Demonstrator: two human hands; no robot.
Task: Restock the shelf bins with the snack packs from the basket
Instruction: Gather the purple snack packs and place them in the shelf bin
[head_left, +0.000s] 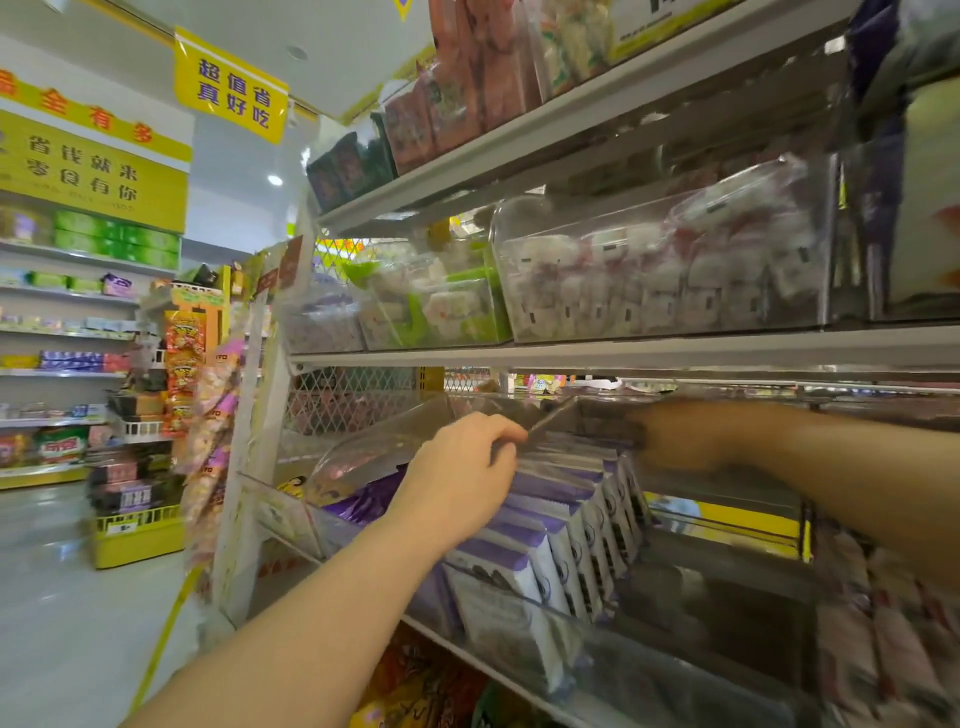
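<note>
- My left grip (462, 467) has its fingers curled over the edge of a clear lid (395, 436). It is clamped on that edge and holds the lid tilted up above the bin (649, 670).
- My right grip (675, 439) reaches in under the shelf above, at the back of the same bin. It is blurred and dim there, so I cannot tell whether its fingers are apart or together, or whether they hold anything.
- The packs (545, 525), purple and white, stand on edge in a tight row inside the bin. The row runs from the front wall back to a point between my two grips, and the far end lies just below the left fingers.
- To the right of the row, part of the bin looks dark, and I cannot make out what is in it.
- Further right, in the next compartment, lie blurred red-and-white packs (893, 623).
- On the shelf (623, 356) above stand more clear bins: one with white and red packs (660, 270), and to its left one with green and white packs (431, 306).
- Well to the left, across the aisle, a yellow rack (137, 535) stands on the floor, and a yellow sign (231, 85) hangs from the ceiling.
</note>
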